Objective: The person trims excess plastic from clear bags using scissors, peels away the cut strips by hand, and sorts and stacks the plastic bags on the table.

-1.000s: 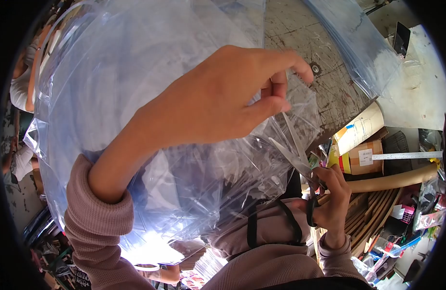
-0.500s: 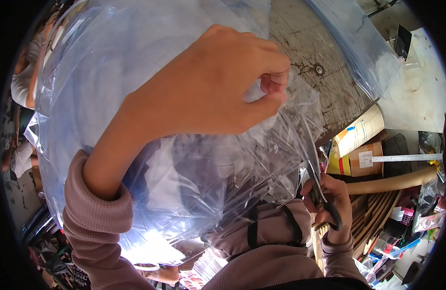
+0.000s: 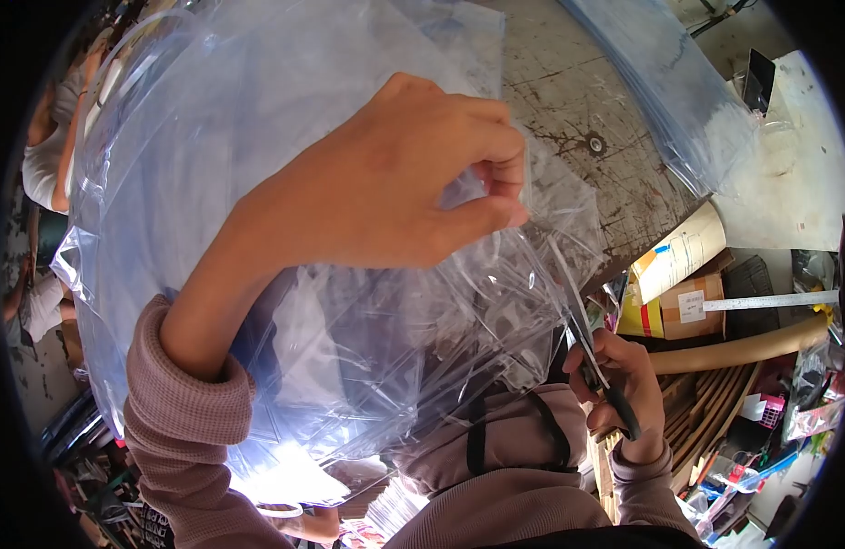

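Clear plastic sheeting (image 3: 203, 156) spreads in folds over the left and middle of the view. My left hand (image 3: 404, 178) is raised over it, thumb and fingers pinched together on a thin edge of the plastic. At the lower right my right hand (image 3: 624, 384) holds black-handled scissors (image 3: 583, 329), fingers wrapped round the handles. The blades point up and to the left, close together, and lie against the crumpled plastic below and right of my left hand.
A scratched table (image 3: 569, 101) carries more stacked plastic (image 3: 660, 82) at the upper right. Beyond its edge are a cardboard box (image 3: 693, 306), a metal ruler (image 3: 770, 301) and a tan tube (image 3: 743, 348). Another person (image 3: 47, 165) is at the far left.
My left hand has moved left from where it was a second ago, and its raised fingers have curled into a pinch. The scissors, spread wide earlier, have closed and turned more upright.
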The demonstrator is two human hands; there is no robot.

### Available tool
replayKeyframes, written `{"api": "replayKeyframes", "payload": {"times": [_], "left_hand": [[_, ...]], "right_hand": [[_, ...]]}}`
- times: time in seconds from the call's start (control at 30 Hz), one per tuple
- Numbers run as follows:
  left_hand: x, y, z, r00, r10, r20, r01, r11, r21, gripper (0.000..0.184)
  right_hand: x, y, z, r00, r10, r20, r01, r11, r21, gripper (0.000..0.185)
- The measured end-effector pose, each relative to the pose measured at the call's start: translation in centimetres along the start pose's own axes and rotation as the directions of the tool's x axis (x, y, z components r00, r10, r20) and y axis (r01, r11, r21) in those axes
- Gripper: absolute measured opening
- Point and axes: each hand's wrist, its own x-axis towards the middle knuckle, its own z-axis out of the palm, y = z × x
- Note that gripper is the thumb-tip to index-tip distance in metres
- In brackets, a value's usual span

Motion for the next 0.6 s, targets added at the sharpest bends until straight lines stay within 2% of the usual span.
{"api": "replayKeyframes", "payload": {"times": [0.1,0.27,0.33,0.6], "left_hand": [[0.04,0.08,-0.07,1.0,-0.012,0.01,0.012,1.0,0.005,0.019],[0.14,-0.01,-0.12,0.999,-0.03,0.03,0.034,0.987,-0.16,0.019],[0.07,0.14,-0.14,0.999,-0.028,0.027,0.031,0.993,-0.114,0.019],[-0.11,0.21,0.07,0.999,-0.036,0.016,0.036,0.998,-0.046,0.019]], "right_hand": [[0.11,-0.24,0.09,1.0,0.007,0.004,-0.006,0.999,-0.044,0.063],[0.3,-0.48,0.19,1.0,0.0,-0.006,-0.001,0.994,-0.113,0.064],[0.45,-0.38,0.18,0.999,-0.048,-0.018,0.044,0.978,-0.204,0.066],[0.4,-0.01,-0.23,0.998,-0.048,-0.043,0.035,0.965,-0.26,0.065]]}}
